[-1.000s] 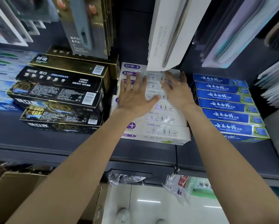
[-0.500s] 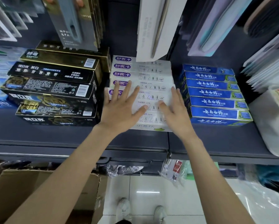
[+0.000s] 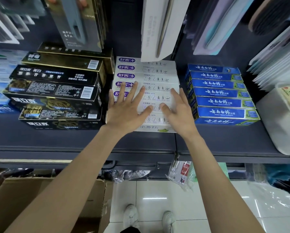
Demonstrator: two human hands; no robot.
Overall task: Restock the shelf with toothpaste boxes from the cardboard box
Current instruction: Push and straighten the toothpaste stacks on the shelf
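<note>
A stack of white toothpaste boxes [image 3: 157, 76] with purple logos lies in the middle of the dark shelf [image 3: 60, 140]. My left hand [image 3: 125, 110] lies flat on the left half of the stack's front boxes, fingers spread and straight. On the right half rests my right hand [image 3: 177, 111], also flat, its fingers reaching the stack's right edge. Neither hand holds anything. The brown cardboard box [image 3: 45, 202] stands on the floor at the lower left, below the shelf; my left arm hides its inside.
Black and gold toothpaste boxes [image 3: 56, 91] are stacked left of the white ones, blue boxes [image 3: 221, 93] right of them. Hanging packs [image 3: 157, 26] dangle above the stack. A white bundle [image 3: 282, 121] sits at the shelf's right end. Bagged goods [image 3: 183, 172] hang under the shelf.
Both hands slid from the back of the white stack toward its front boxes, and the front box now lies flush with the pile. The view tilted down.
</note>
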